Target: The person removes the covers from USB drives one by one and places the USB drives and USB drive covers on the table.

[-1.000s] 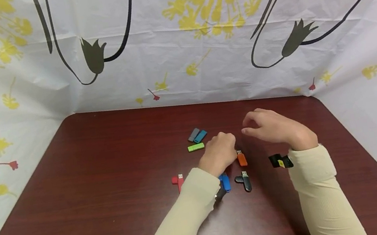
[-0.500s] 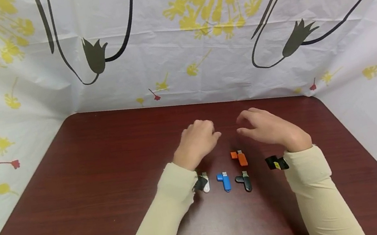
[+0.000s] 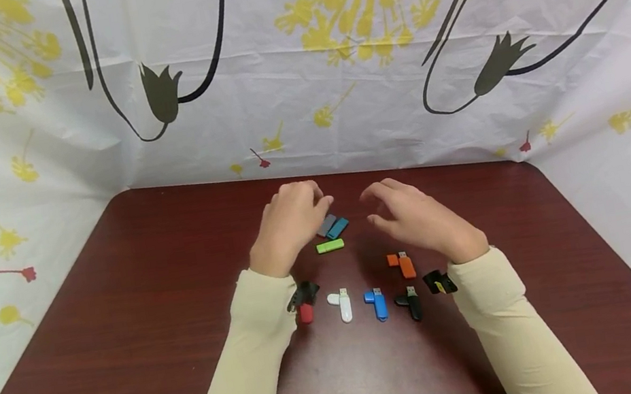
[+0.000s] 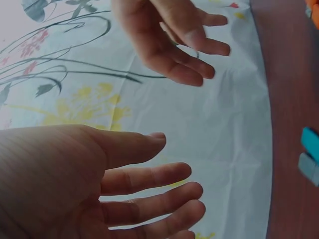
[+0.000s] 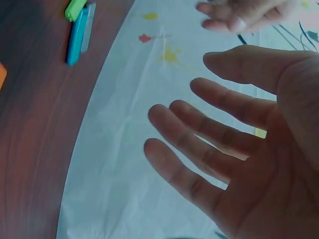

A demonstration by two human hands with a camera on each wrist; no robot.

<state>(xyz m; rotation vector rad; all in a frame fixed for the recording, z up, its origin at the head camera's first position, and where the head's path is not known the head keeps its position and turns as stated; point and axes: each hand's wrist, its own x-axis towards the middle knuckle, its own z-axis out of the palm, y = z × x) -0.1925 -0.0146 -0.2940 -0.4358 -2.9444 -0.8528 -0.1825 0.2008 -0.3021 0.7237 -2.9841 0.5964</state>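
Both hands are raised above the table with relaxed, parted fingers, holding nothing. My left hand (image 3: 288,225) is nearest a grey USB stick (image 3: 327,225), which it partly covers in the head view. Beside that lie a teal USB stick (image 3: 338,228) and a lime green one. To the right, my right hand (image 3: 423,218) hovers beyond an orange USB stick (image 3: 407,267), whose cap (image 3: 392,260) lies off beside its bare plug. Closer in lie a black USB stick (image 3: 414,305), a blue USB stick (image 3: 380,306) and a white USB stick (image 3: 345,308). The left wrist strap partly hides a red USB stick (image 3: 306,313).
The dark red-brown wooden table (image 3: 127,337) has a white flowered sheet (image 3: 294,138) hanging along its back and sides. A black strap piece (image 3: 440,282) hangs at the right wrist. In the wrist views the sheet fills the background behind the fingers.
My left hand has drawn back from the orange USB stick, leftward and away, uncovering its cap. My right hand has drifted left, so the two hands are both over the far middle.
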